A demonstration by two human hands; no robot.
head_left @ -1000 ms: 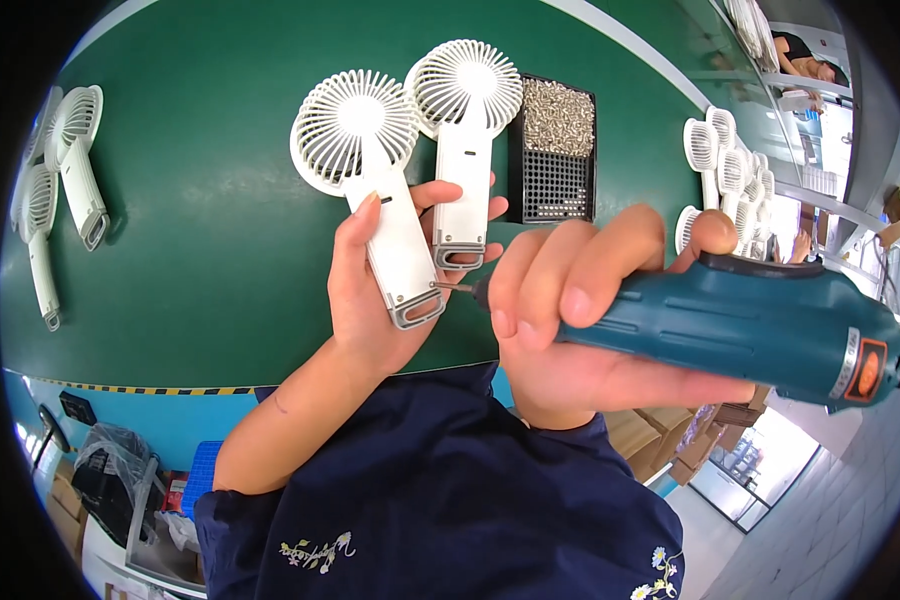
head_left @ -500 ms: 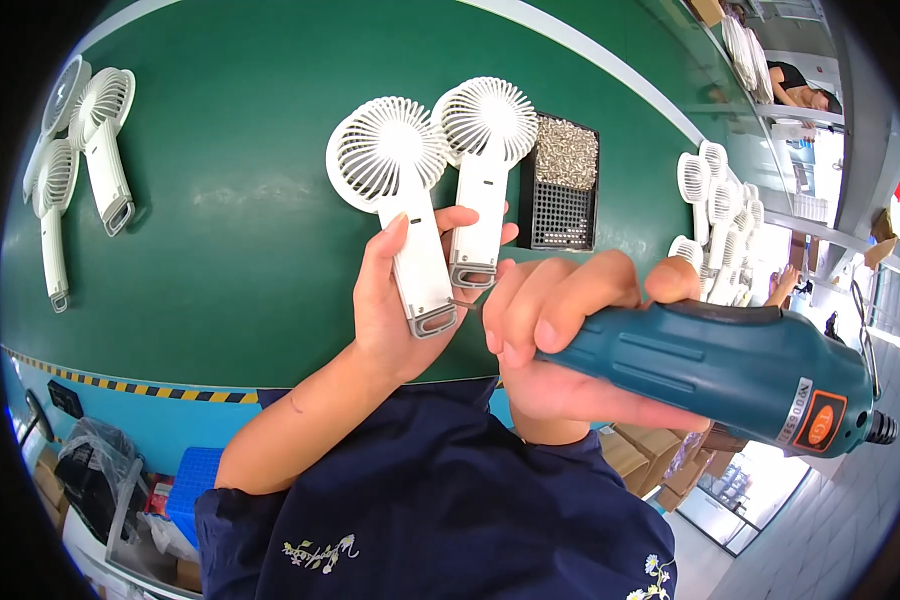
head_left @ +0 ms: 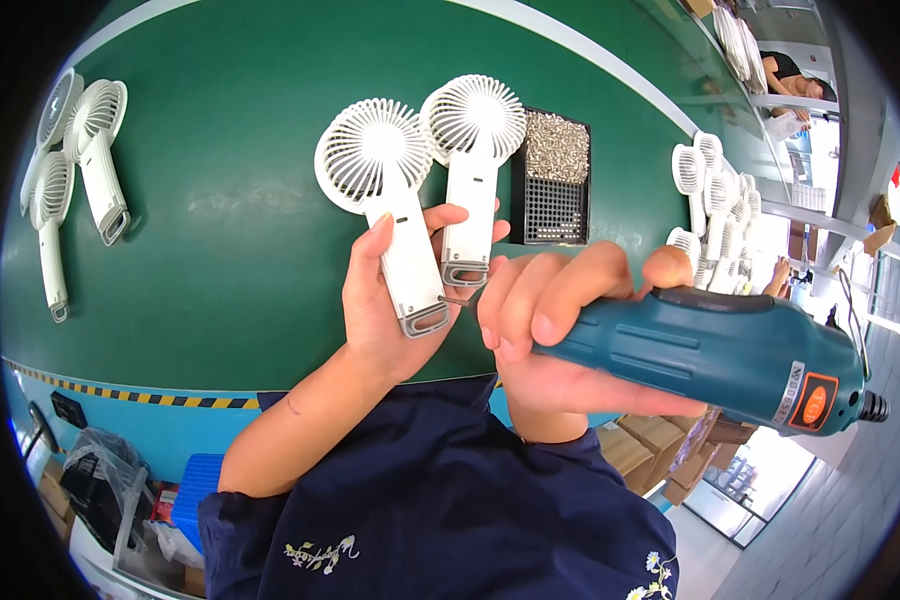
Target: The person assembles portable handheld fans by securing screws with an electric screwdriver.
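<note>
The left hand is gripping two white handheld fans by their handles, fingers wrapped shut around both. The right hand is closing tightly on a teal electric screwdriver, its tip hidden behind the fingers (contact unclear). A black screw tray is lying just beyond the hands.

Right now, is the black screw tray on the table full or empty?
Partly full: the black tray holds a heap of small metal screws in its far half; its near half shows bare grid.
</note>
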